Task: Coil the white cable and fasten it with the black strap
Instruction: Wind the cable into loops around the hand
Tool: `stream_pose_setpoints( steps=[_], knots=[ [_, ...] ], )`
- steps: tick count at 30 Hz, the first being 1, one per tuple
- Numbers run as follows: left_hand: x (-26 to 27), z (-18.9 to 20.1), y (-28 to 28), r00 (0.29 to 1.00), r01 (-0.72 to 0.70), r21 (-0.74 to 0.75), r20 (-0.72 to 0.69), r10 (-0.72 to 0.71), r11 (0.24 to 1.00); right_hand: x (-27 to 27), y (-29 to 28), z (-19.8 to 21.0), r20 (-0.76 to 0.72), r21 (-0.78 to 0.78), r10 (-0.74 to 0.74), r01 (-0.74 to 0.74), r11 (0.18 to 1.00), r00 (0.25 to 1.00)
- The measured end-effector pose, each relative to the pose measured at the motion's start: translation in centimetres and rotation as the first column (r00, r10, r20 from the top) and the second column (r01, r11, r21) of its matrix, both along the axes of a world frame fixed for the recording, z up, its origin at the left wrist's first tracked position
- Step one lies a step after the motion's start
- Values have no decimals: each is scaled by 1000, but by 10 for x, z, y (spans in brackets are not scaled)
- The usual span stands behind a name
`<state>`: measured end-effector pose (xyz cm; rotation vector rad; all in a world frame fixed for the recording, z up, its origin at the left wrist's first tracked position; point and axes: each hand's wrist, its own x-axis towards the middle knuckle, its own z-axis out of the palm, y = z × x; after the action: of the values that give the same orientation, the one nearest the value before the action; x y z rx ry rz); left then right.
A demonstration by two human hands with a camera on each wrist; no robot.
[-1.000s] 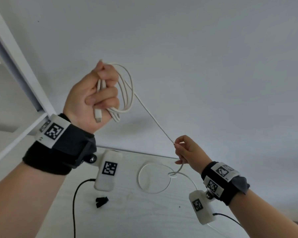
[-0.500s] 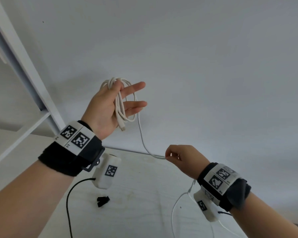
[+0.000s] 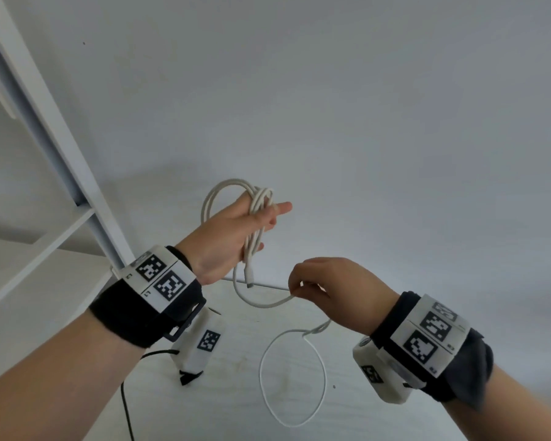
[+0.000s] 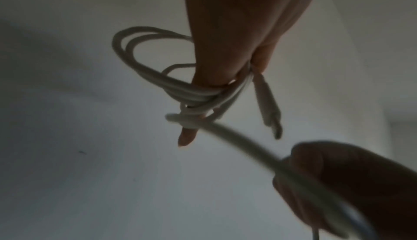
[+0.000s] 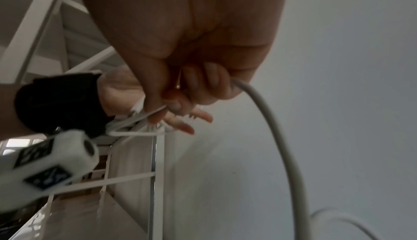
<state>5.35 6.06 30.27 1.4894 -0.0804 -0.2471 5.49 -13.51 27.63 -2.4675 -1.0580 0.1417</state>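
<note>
While my left hand (image 3: 236,230) carries round loops of the smooth white cable (image 3: 255,214) over straightened fingers, my right hand (image 3: 325,291) pinches the slack strand; a thin loop lies on the table (image 3: 236,409) beside the black strap (image 3: 188,377).

White cable (image 3: 257,214), thin and round, partly coiled: several loops bunched across left hand (image 3: 233,240) palm, held there with fingers mostly extended. One connector end (image 3: 249,275) hanging free below bunch. Free run sagging in a curve to right hand (image 3: 328,292), pinched there, then dropping into one open loop on tabletop (image 3: 242,409). Black strap (image 3: 188,376) small, crumpled, lying on tabletop well apart from cable loop, unfastened.
</note>
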Motion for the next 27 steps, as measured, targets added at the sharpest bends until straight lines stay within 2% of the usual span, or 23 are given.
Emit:
stream_pose_setpoints(
  steps=[3,8,13,18,22,27],
  knots=[
    [-5,-6,-4,997,68,68,-48,-64,995,5,-3,13,50,111,6,-12,994,999],
    [-16,-20,-15,971,208,72,-137,-197,975,13,-3,31,126,237,-18,-12,972,992],
    [-21,-24,-19,926,296,-98,-214,-310,950,15,-3,31,141,229,-32,-1,973,989],
    [-27,-25,-20,938,272,-54,-206,-277,961,18,-4,28,125,263,-57,22,965,991],
    [-29,-24,-23,920,304,-127,-220,-325,944,19,-5,31,118,296,-71,33,955,990],
    [-33,-30,-21,859,365,-291,-260,-441,884,22,-9,35,7,440,-133,116,890,991]
  ],
)
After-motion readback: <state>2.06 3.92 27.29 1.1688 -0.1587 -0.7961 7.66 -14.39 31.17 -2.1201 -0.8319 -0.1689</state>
